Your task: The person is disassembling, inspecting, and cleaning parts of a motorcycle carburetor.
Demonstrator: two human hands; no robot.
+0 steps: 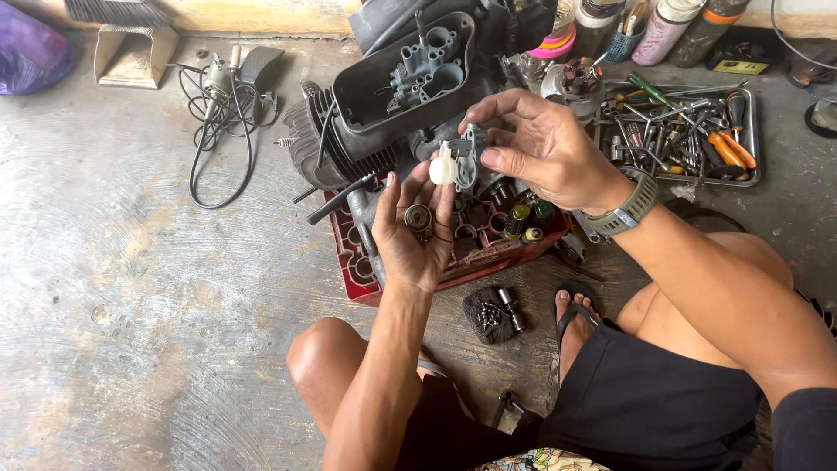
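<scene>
We see worn grey concrete floor (pixel 131 288), scuffed, pale patches under even daylight. We note yellowish painted wall base (pixel 261 16) along top edge, meeting floor.

A worn grey concrete floor (pixel 131 288) carries a red crate (pixel 353 270) at centre, a metal tool tray (pixel 751 144) upper right, a coiled black cable (pixel 218 113) upper left, and a small dark pad of bolts (pixel 493 316) lower centre.

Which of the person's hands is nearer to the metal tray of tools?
Right. The right hand is just beside the metal tray of tools; the left hand lies farther away, over the red crate.
</scene>
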